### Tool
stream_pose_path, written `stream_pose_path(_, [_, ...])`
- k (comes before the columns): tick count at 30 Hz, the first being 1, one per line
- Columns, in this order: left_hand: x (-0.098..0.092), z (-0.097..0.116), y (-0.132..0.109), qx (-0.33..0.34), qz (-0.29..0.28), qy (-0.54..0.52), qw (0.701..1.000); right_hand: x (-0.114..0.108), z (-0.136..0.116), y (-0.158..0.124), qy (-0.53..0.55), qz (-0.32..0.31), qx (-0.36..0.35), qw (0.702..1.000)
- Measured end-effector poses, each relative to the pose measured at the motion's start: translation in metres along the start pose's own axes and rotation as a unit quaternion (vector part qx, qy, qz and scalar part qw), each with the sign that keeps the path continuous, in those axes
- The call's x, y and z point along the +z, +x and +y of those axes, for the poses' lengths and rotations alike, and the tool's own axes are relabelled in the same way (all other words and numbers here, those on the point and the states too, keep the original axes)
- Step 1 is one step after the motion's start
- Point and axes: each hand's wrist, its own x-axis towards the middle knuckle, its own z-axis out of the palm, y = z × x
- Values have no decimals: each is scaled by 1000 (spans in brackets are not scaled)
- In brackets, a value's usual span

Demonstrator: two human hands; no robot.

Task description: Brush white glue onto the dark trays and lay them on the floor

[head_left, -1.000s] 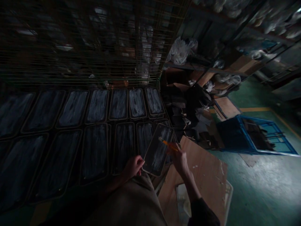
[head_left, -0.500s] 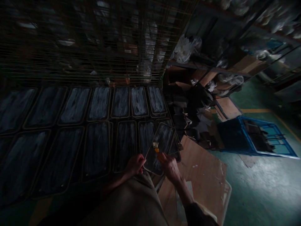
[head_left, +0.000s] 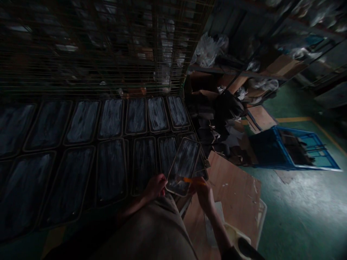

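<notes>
My left hand (head_left: 157, 186) is closed on the near left edge of a dark rectangular tray (head_left: 187, 159) with rounded corners, which is tilted up toward me. Whitish streaks run along the tray's face. My right hand (head_left: 200, 186) grips a brush by its orange handle (head_left: 191, 180); the bristles lie against the lower part of the tray and are hard to make out in the dim light. Beyond and to the left, rows of similar dark trays (head_left: 111, 171) lie flat, their faces streaked with the same whitish coating.
A wire mesh cage wall (head_left: 108, 76) rises behind the trays. To my right are a wooden board (head_left: 233, 191), dark stacked pieces (head_left: 207, 131) and a blue crate (head_left: 265, 146) on the green floor. Shelves with plastic bags (head_left: 207, 50) stand at the back right.
The brush has moved down the tray toward me and turned, its handle now pointing right. Fresh streaks show on the tray. My left hand still holds the tray's edge.
</notes>
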Motion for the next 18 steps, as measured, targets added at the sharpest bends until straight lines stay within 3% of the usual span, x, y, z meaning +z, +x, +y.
stream_pose_path(4, [1, 3, 0, -10, 7, 23, 1000, -6, -7, 45, -33, 147, -62, 987])
stream_pose_path(9, [2, 1, -1, 0, 8, 16, 1000, 17, -14, 70, 8, 176, -69, 982])
stream_pose_path(13, [2, 1, 1, -16, 13, 5, 1000, 34, -5, 35, 1, 138, -13, 990])
stream_pose_path(18, [1, 3, 1, -23, 3, 2, 1000, 40, 9, -21, 52, 118, 54, 990])
